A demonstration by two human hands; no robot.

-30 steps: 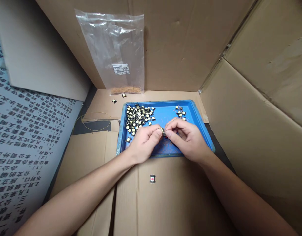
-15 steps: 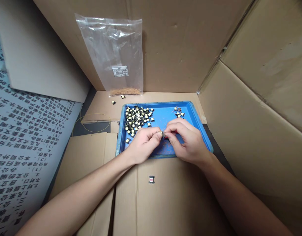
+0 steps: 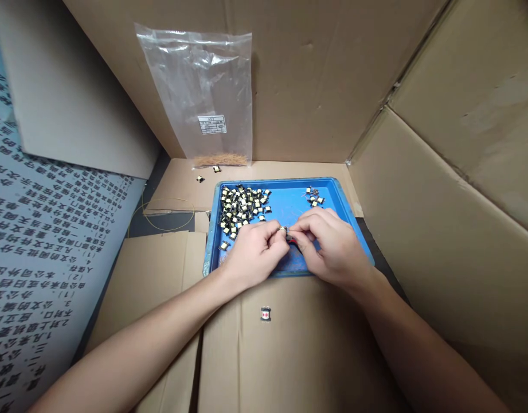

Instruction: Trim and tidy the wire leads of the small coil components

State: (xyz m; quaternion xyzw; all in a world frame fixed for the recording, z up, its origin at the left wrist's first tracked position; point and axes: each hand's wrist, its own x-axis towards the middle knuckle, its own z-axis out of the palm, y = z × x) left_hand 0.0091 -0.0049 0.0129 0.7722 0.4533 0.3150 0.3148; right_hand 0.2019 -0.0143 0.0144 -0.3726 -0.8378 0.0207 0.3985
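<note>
My left hand and my right hand meet over the front of a blue tray. Both pinch one small black-and-yellow component between thumb and fingertips; something red shows just below it, too small to name. A heap of several like components fills the tray's far left corner. A smaller cluster of components lies at the tray's far right. One single component with red marks rests on the cardboard in front of the tray.
Cardboard walls enclose the back and right. A clear plastic bag with fine brown bits at its bottom leans against the back wall, two loose components below it. A printed sheet lies at left, a thin wire loop beside the tray.
Both hands stay pinched on the same small component over the tray; they have shifted only slightly and the right fingers have curled in closer.
</note>
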